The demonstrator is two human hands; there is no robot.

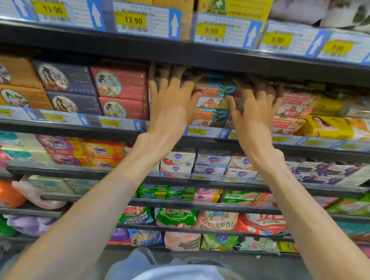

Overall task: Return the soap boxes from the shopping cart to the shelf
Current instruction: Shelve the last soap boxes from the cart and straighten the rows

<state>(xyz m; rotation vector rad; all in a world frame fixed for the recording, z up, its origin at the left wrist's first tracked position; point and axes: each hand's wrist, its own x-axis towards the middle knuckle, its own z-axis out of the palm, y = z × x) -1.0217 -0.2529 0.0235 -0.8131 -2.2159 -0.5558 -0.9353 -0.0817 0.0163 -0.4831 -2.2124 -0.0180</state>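
Both hands are raised to the second shelf (180, 137), where the soap boxes (215, 92) stand stacked in two tiers. The left hand (171, 100) is spread wide, fingers splayed flat over the stack beside the blue Goat Soap boxes; what lies beneath the palm cannot be told. The right hand (252, 107) is likewise open, fingers fanned against a box between the blue and the pink boxes (294, 103); nothing is seen clasped. The cart is not in view. The step in hand is judged to be seating boxes into their rows. It is best done by pressing evenly with flat fingers, so that the fronts are kept flush behind the price strip (197, 131), the upper tier is squared on the lower, and the red boxes (120, 84) are not disturbed
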